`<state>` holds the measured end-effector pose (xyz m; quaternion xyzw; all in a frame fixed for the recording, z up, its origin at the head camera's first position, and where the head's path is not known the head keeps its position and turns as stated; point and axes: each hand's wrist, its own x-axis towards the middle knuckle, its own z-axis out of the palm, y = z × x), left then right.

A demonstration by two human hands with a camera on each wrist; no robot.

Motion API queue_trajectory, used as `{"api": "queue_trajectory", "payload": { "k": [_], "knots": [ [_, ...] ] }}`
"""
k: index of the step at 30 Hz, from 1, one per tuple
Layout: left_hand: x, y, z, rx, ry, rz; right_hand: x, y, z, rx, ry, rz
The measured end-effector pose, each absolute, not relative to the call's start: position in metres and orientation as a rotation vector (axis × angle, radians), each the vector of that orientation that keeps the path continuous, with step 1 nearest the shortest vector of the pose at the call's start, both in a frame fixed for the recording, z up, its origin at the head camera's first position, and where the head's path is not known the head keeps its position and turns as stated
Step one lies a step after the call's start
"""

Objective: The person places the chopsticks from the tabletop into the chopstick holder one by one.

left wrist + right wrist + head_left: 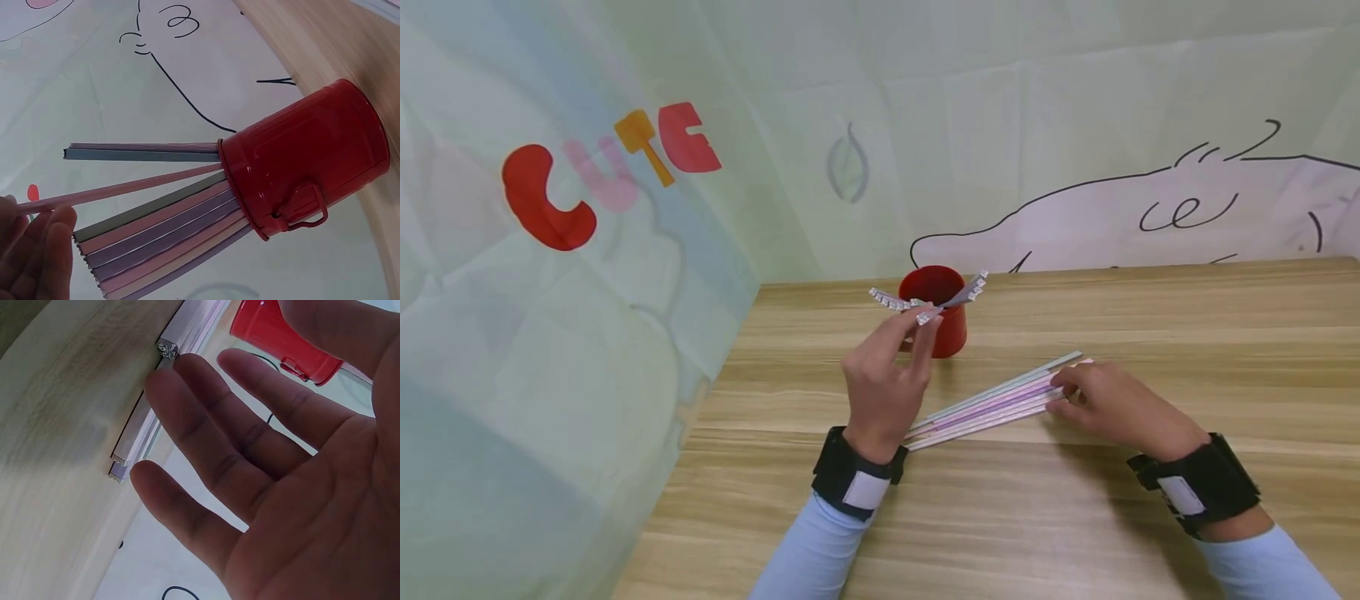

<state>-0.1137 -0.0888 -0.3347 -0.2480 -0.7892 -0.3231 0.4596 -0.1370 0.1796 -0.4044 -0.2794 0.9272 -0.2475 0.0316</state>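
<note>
Close-fitting pale blue fabric sleeves and broad black wristbands
The smooth, plain pale blue left sleeve (811,550) meets a thick black left wristband (837,467) bearing a white rectangular patch (863,490); the matching pale blue right sleeve (1270,565) ends below a second thick black wristband (1216,475) with its own white oblong patch (1182,496), a strip of bare wrist (1238,525) between; beyond the bands, bare left hand (887,392), bare right hand (1123,408).

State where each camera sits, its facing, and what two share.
Head: on the head, facing forward and down at the table; left hand, right hand and sleeves show.
Left wrist: on that wrist, facing the red cup and its strips; left fingers show.
Right wrist: on that wrist, facing the tabletop strips; right palm and fingers show.
Both wrist views share the red cup.
</note>
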Motion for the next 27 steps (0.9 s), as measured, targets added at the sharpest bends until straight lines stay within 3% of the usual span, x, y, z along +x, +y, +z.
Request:
{"api": "queue_trajectory", "payload": {
  "k": [27],
  "knots": [
    [-0.131,-0.077,-0.351,-0.413,-2.268,-0.528,-0.137,0.181,-0.410,-0.867,2.862,-0.716]
  ]
}}
